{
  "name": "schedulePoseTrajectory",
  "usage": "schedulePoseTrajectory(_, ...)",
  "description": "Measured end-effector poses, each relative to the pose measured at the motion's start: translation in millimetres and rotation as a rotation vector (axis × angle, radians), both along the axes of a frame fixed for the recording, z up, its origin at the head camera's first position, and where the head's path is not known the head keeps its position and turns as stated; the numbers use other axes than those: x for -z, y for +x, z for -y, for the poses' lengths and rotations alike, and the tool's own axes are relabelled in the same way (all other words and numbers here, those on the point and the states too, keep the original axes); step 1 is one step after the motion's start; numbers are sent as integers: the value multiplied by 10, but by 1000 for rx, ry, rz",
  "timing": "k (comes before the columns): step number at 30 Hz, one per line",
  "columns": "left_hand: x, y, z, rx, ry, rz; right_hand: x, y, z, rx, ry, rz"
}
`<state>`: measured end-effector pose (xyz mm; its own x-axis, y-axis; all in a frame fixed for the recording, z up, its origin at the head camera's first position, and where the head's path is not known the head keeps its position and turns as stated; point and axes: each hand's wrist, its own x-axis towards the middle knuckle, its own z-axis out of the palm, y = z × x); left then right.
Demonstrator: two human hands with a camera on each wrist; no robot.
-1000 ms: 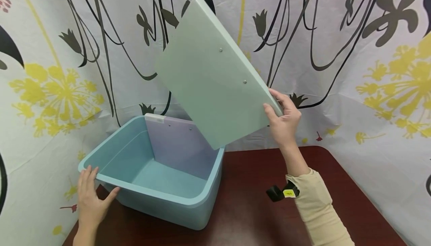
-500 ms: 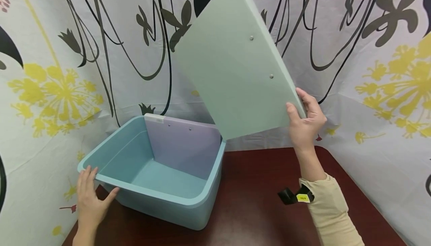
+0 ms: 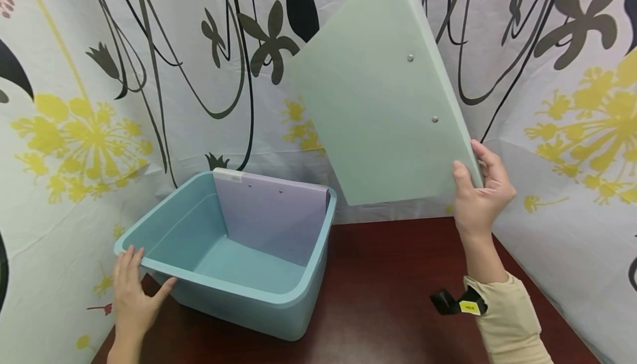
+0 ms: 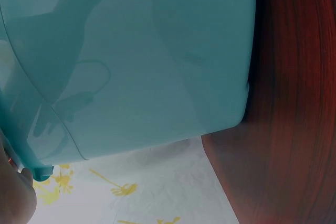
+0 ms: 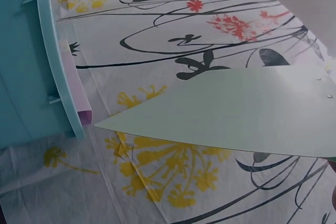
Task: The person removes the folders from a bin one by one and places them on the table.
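Observation:
My right hand [image 3: 481, 198] grips a pale green binder [image 3: 378, 115] by its lower spine corner, thumb on the near face. The binder is raised and tilted above the table, to the right of a blue plastic tub [image 3: 249, 311], with two metal rivets showing. Inside the tub, a lavender binder [image 3: 278, 217] leans upright against the back wall. At the tub's near left corner, my left hand [image 3: 131, 297] rests on the rim with fingers extended and thumb spread. The left wrist view is mostly filled by the tub's side [image 4: 131, 77].
The tub stands on a dark red-brown wooden table [image 3: 378, 275]. Behind and on both sides hangs a white cloth [image 3: 199, 131] printed with flowers. A black strap device with a yellow label [image 3: 463, 304] sits on the right wrist.
My right hand has moved to the right with the green binder, which now tilts more upright and is clear of the tub. The left hand and tub have stayed put.

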<state>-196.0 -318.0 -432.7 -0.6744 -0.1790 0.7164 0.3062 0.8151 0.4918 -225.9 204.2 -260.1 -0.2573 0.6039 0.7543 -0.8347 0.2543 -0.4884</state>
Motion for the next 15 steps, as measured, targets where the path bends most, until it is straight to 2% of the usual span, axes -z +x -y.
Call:
schedulePoseTrajectory(7, -4, 1, -8, 0, 13, 26, 109, 14, -125, -4, 2, -2)
schedulePoseTrajectory(15, 14, -18, 1, 13, 1, -36, 259, 54, -236, 31, 62, 8)
